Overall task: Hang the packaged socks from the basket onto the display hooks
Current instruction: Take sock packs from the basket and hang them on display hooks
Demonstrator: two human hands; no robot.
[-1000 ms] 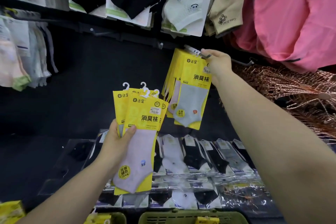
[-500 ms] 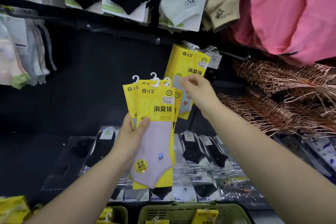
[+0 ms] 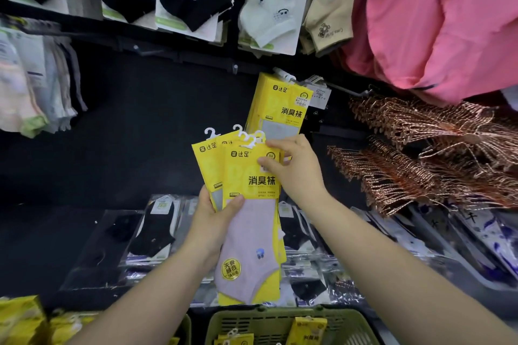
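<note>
While the left hand [image 3: 215, 216] holds the fan of sock packs [image 3: 207, 161] just below the hung packs [image 3: 280, 103], its grip wrapped round their lower left edge, the right hand [image 3: 294, 169] pinches the front pack [image 3: 252, 179] by its top right corner. The step looks like peeling that pack off. Slide it up so its white hanger [image 3: 252, 143] clears the neighbours without snagging, then carry the loop to the tip of the display hook [image 3: 346, 89], right of the hung packs. Open room lies left of the hung packs, before the dark panel [image 3: 140, 134]. To their right, copper hangers [image 3: 420, 176] crowd near, and the basket [image 3: 280, 314] sits well below.
</note>
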